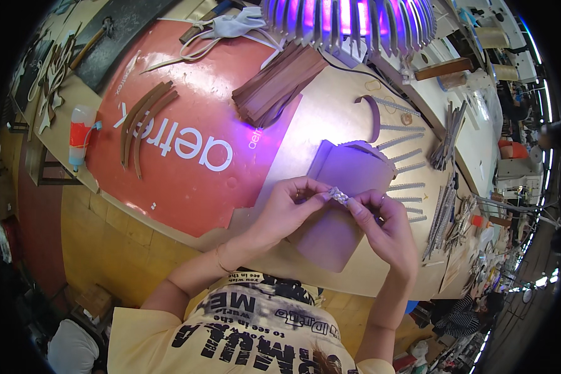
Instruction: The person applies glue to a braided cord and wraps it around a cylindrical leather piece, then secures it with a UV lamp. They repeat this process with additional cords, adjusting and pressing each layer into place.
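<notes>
My left hand [297, 203] and my right hand [383, 225] meet over the table, fingertips pinching the two ends of a small, shiny silver braided strip [338, 196]. Both hands are closed in a pinch. Beneath them lies a flat brown panel [349, 165], partly covered by my fingers; its near end [330, 240] shows below the hands. Just right of it, several narrow grey strips [402, 140] are fanned out in a row. A curled brown strip [374, 115] stands at the panel's far side.
A glowing purple lamp [355, 28] hangs at the far side. Brown strips in a stack [277, 84] and several curved brown strips [140, 124] lie on a red sheet [187, 193]. At left are a glue bottle [80, 134] and a hammer [90, 48]. Bundled strips [447, 140] lie right.
</notes>
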Demonstrator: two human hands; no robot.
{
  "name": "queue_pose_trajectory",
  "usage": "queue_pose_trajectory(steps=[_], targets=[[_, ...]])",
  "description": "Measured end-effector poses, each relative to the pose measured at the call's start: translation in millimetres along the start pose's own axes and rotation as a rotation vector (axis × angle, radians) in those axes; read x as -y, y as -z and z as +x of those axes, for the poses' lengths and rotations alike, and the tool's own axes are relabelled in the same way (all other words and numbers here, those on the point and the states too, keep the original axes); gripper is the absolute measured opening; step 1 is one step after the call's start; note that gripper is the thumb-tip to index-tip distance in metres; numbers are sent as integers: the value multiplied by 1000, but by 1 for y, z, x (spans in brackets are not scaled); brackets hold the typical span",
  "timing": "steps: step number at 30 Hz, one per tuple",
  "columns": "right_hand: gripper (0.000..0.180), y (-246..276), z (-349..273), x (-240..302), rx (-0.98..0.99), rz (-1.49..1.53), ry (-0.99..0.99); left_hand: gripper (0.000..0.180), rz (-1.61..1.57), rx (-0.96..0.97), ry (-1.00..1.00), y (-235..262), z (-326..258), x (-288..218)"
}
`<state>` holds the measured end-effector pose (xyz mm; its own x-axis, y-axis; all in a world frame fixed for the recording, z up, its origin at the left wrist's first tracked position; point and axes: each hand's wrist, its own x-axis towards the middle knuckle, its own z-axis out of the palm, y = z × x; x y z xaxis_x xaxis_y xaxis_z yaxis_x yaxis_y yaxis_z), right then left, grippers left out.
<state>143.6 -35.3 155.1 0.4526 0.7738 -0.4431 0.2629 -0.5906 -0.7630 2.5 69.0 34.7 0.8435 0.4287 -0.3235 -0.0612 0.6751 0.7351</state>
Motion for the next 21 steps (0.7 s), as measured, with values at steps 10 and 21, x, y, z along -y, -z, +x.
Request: queue_pose_trajectory(steps=[10, 21], targets=[[21, -7, 0, -5, -10, -120, 10, 34, -80, 48, 64, -4, -15, -19], [18, -12, -4, -9, -101, -12, 99, 34, -159, 19, 73, -6, -14, -18]])
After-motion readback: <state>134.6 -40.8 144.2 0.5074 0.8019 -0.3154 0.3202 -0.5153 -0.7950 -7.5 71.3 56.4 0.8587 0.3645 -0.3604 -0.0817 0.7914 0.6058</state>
